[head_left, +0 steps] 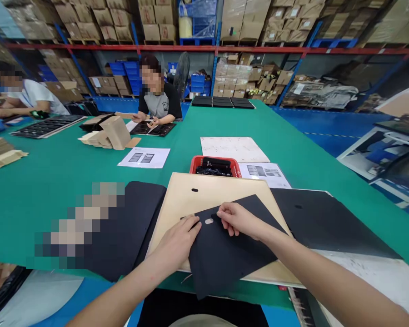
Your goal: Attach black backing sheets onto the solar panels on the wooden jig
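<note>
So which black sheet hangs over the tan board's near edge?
The middle black sheet, set askew under the left hand and right hand; the left sheet and right sheet lie beside the tan board.

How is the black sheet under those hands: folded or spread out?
Spread out: the black sheet lies open across the tan board, overhanging the board's near edge.

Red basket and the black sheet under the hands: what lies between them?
Past the black sheet, the head view shows the far part of the tan board with its dark slot.
</note>
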Motion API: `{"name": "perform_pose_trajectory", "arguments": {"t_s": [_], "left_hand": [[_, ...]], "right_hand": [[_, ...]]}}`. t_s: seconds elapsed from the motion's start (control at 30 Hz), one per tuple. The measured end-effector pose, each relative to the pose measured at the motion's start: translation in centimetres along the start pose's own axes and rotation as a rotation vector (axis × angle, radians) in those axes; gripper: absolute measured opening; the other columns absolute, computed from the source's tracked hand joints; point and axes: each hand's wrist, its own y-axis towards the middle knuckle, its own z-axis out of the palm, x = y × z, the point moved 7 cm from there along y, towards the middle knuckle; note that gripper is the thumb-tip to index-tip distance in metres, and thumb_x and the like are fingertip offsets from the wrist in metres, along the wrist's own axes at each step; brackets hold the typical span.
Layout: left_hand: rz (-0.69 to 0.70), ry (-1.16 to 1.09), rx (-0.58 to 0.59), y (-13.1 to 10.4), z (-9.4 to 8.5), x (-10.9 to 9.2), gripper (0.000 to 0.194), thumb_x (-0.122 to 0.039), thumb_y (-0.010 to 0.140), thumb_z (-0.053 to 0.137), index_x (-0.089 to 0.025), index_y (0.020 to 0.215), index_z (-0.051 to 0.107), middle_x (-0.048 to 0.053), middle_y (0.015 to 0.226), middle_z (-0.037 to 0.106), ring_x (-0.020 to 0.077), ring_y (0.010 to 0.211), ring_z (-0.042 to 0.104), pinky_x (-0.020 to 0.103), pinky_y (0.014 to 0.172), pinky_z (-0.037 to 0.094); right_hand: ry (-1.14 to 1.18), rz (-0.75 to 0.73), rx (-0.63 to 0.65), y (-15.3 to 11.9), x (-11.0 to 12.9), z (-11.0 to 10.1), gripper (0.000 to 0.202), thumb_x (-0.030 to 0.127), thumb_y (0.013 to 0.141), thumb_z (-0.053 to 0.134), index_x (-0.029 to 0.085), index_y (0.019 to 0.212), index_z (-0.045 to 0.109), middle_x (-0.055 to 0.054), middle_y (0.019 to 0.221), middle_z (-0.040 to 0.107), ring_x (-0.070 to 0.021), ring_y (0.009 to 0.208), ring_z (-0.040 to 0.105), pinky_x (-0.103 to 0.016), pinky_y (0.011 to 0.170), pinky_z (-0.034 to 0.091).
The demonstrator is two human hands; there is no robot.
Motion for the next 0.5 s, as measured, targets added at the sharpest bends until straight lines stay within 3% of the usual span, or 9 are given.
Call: {"name": "perform_pose_trajectory", "arguments": {"t_s": [0.17,0.5], "left_hand": [[0.001,0.006,-0.009,0.0,0.3,-0.3,0.053,-0.002,0.083,0.034,-0.017,0.131,0.049,0.009,0.14,0.047,0.0223,0.131,0.039,0.039,0.106,0.039],[0.031,0.006,-0.033,0.0,0.9,0.1,0.048,-0.007,0.087,0.034,-0.016,0.131,0.048,0.01,0.139,0.048,0.0232,0.13,0.041,0.04,0.106,0.04]], "right_hand": [[0.063,0.05,0.093,1.2,0.2,1.7,0.018,0.02,0.09,0.04,0.018,0.073,0.046,0.007,0.048,0.052,-0.0063,0.034,0.047,-0.015,0.031,0.032],[-0.008,0.1,0.117,1.5,0.5,1.7,0.026,0.015,0.087,0.043,0.018,0.061,0.046,0.006,0.042,0.05,-0.006,0.03,0.044,-0.016,0.029,0.027]]}}
